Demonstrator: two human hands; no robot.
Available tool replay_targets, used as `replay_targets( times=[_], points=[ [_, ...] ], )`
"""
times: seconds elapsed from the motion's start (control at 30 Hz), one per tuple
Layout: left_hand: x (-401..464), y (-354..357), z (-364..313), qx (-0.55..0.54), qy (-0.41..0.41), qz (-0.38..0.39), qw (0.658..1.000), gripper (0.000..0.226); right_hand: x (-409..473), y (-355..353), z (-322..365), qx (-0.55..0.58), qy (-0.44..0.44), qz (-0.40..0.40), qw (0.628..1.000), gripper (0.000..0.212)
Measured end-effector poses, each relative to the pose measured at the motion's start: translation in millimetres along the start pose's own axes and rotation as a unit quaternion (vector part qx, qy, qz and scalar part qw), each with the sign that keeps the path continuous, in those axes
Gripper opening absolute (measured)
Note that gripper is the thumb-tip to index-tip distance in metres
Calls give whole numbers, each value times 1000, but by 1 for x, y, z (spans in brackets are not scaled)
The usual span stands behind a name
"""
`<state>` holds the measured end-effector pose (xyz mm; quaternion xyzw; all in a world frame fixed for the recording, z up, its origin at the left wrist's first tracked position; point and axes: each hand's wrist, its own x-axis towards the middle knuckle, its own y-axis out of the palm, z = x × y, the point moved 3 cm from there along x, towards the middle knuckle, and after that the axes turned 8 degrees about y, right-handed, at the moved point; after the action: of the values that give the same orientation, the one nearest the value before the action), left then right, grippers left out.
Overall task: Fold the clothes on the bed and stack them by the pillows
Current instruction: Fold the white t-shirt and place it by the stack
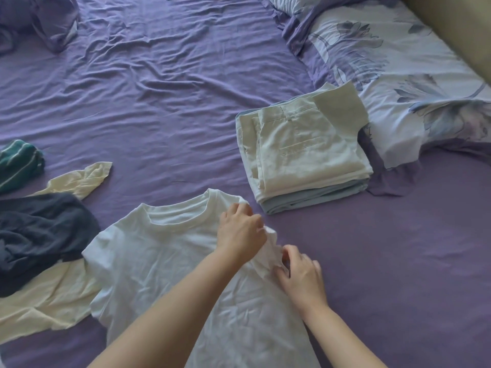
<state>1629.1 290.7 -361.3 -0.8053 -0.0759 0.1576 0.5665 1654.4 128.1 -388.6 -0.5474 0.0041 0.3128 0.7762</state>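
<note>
Two bare forearms reach in from the near edge of the bed, both working on a white T-shirt (164,266) spread flat on the purple sheet (159,102) with its neckline pointing away from the person. The right hand (300,277) has its fingers curled into the bunched cloth at the shirt's right sleeve, pinching it. Just beyond, the left hand (240,229) crosses over the shirt and grips the same gathered sleeve near the shoulder seam, knuckles up.

To the left of the shirt lies a pale yellow garment (45,304), unfolded and partly tucked under the shirt's edge, with a crumpled dark navy garment (39,235) heaped on top of it. A little further on the same side, at the picture's edge, sits a green striped garment (18,163), also in a heap.

Beyond the hands to the right stands a neat stack of folded clothes (305,155), cream trousers on top and a light blue layer at the bottom, near but apart from the shirt. Its far corner rests against a floral pillow (398,83) in white and lilac. At the far left corner lies a rumpled purple bundle (45,19).
</note>
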Motion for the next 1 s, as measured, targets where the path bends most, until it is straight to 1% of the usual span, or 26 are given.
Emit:
replay_targets(
  times=[0.07,0.13,0.2,0.3,0.33,0.37,0.4,0.47,0.5,0.53,0.57,0.6,0.63,0.7,0.73,0.77,0.8,0.83,0.87,0.9,0.97,1.0],
  points=[
    [9,-15,-5,-101,3,-47,994,19,0,-8,-7,17,17,-7,1000,42],
    [22,-29,-12,-214,-5,-36,976,15,0,-17,-10,32,23,-27,999,45],
    [35,-39,-19,-296,-34,-12,954,12,1,-26,-10,63,43,-54,996,39],
    [50,-47,-26,-414,-112,-6,903,10,3,-35,-12,161,73,-103,979,16],
    [54,-47,-28,-437,-125,-1,891,12,4,-35,-14,199,93,-101,970,17],
    [59,-47,-30,-447,-127,8,885,13,6,-33,-16,236,111,-81,962,21],
    [62,-46,-34,-448,-121,20,886,14,8,-30,-16,257,124,-46,957,30],
    [67,-43,-40,-430,-106,40,896,15,12,-25,-8,272,121,24,954,72],
    [69,-40,-43,-421,-101,46,900,14,15,-23,-3,277,115,51,953,90],
    [69,-36,-43,-418,-97,48,902,15,19,-21,2,272,115,68,953,99],
    [69,-32,-43,-420,-96,49,901,16,24,-20,6,255,118,73,957,99],
    [67,-28,-42,-424,-96,47,899,17,28,-18,7,229,125,71,963,91],
    [66,-26,-40,-428,-97,44,898,18,33,-17,7,207,133,62,967,73],
    [63,-22,-35,-438,-103,30,893,17,34,-19,8,196,137,27,971,29],
    [61,-22,-31,-444,-109,17,889,16,32,-19,9,187,133,19,973,17],
    [59,-22,-27,-448,-116,3,886,15,29,-18,11,169,122,11,978,12],
    [57,-24,-22,-448,-123,-10,886,14,24,-19,15,141,107,-2,984,12],
    [54,-24,-17,-444,-127,-21,887,11,20,-21,20,107,86,-30,990,16],
    [50,-25,-10,-437,-125,-26,890,10,15,-22,26,66,59,-62,994,24],
    [45,-26,-3,-427,-119,-27,896,14,11,-22,33,26,23,-90,995,35],
    [33,-27,12,-400,-100,-22,911,35,3,-20,44,-39,-53,-148,987,54],
    [26,-27,21,-379,-91,-16,921,46,-2,-17,48,-61,-84,-162,981,61]
  ],
)
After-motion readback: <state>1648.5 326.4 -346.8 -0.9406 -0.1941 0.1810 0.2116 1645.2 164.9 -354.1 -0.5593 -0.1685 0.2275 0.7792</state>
